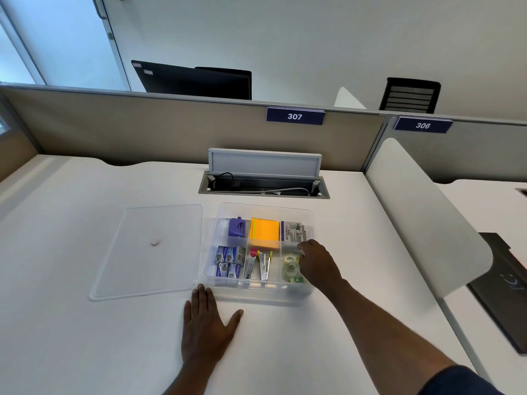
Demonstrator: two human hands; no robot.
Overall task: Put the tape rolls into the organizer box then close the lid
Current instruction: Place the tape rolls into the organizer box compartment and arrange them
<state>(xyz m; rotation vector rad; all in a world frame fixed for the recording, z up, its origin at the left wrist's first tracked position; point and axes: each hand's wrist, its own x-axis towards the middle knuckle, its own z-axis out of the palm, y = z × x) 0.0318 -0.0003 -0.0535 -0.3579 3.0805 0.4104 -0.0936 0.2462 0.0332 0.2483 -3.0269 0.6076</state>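
Observation:
A clear organizer box [258, 292] stands on the white desk with its top uncovered. Clear tape rolls [291, 266] lie in its front right compartment. My right hand [316, 262] reaches over the box's right side, fingers curled at the top tape roll; whether it grips the roll is hidden. The clear lid [148, 252] lies flat on the desk left of the box. My left hand [206, 326] rests flat on the desk just in front of the box's left corner, fingers spread, holding nothing.
Other compartments hold a purple punch [238, 227], orange sticky notes [264, 233], staple boxes [228, 262] and staplers [260, 265]. A cable tray [263, 185] with its flap raised is behind the box. A white divider panel [422, 212] stands at the right.

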